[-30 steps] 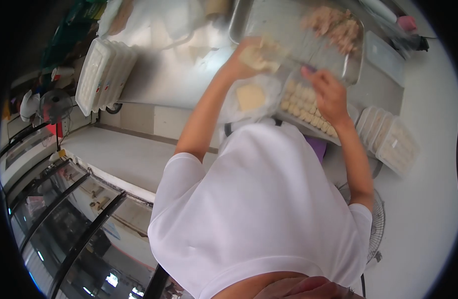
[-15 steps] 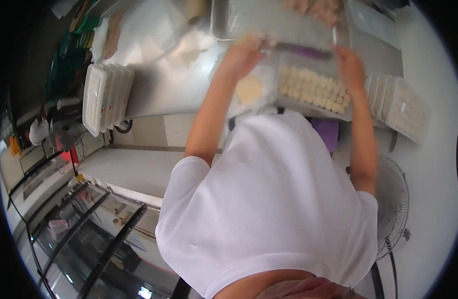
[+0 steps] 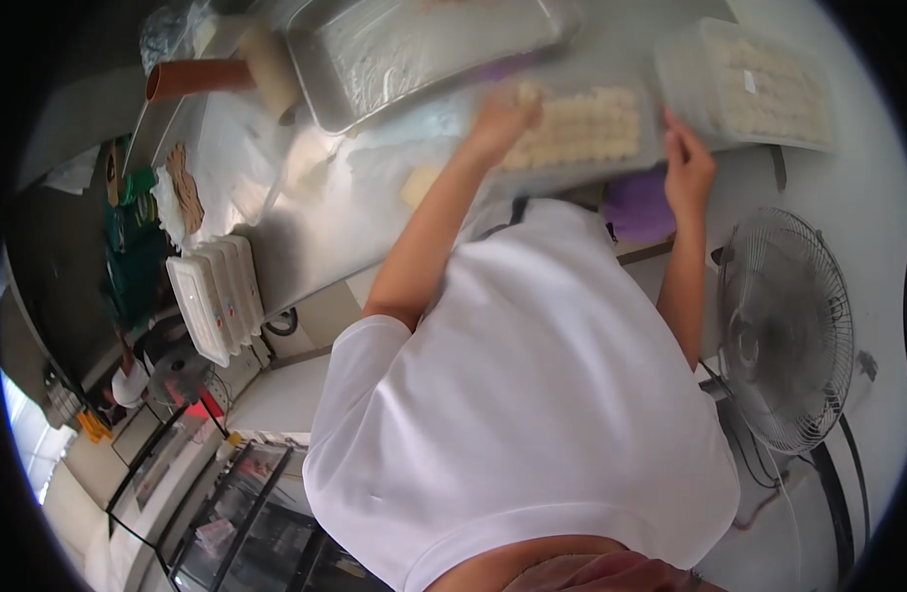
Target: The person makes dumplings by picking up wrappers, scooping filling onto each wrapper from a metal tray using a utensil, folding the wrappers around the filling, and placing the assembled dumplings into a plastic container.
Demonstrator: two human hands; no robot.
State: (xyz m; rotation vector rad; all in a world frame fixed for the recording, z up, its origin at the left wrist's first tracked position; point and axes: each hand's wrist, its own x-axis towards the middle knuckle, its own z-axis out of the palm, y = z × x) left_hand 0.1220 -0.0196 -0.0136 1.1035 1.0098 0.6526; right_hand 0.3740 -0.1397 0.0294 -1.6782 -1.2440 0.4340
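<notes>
The left hand (image 3: 504, 118) has its fingers curled around a small, pale-cream lump (image 3: 529, 96), held over the left end of close rows of rounded, pale-cream dough pieces (image 3: 591, 123). The right hand (image 3: 689, 176), fingers loosely parted, is beside the rows' right end; whether it touches anything is unclear. The lump is blurred; the rows look plump and even. White, lidded plastic boxes (image 3: 215, 301) stand at left, then a shiny silver metal table (image 3: 310, 232), a rectangular steel pan (image 3: 414, 64) and a round, grey wire-caged fan (image 3: 789, 331).
</notes>
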